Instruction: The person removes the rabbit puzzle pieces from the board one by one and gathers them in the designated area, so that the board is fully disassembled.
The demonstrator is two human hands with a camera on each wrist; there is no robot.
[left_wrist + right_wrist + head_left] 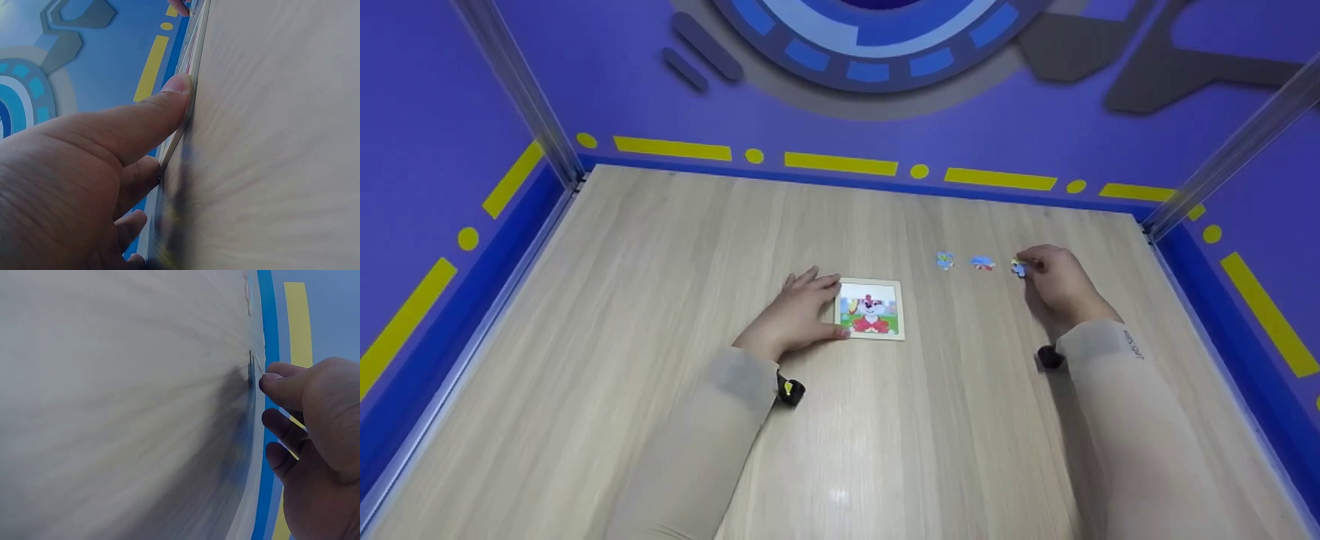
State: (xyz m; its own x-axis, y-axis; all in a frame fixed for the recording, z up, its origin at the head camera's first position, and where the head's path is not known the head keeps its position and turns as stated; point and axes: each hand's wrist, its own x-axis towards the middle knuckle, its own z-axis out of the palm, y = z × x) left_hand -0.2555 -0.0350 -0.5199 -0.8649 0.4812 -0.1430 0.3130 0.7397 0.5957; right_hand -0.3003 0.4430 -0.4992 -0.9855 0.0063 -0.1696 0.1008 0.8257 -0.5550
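Observation:
A small square jigsaw puzzle in a pale frame (pixel 902 311) lies on the table, its picture a white-and-red cartoon animal with a blank white strip along the top. My left hand (pixel 801 313) holds its left side, thumb at the near corner and index finger at the far corner; the left wrist view shows the thumb (pixel 169 98) against the frame's edge. Off to the right, my right hand (pixel 1061 281) pinches a blue puzzle piece (pixel 1018 268) between thumb and index finger. In the right wrist view this piece (pixel 259 364) is seen edge-on, tilted close over the table.
Two loose puzzle pieces lie in a row left of my right hand: a blue-and-green one (pixel 944 260) and a blue-and-red one (pixel 982 262). The wooden table (pixel 697 225) is bounded by blue-purple panels (pixel 840 135) with yellow markings at the back and sides.

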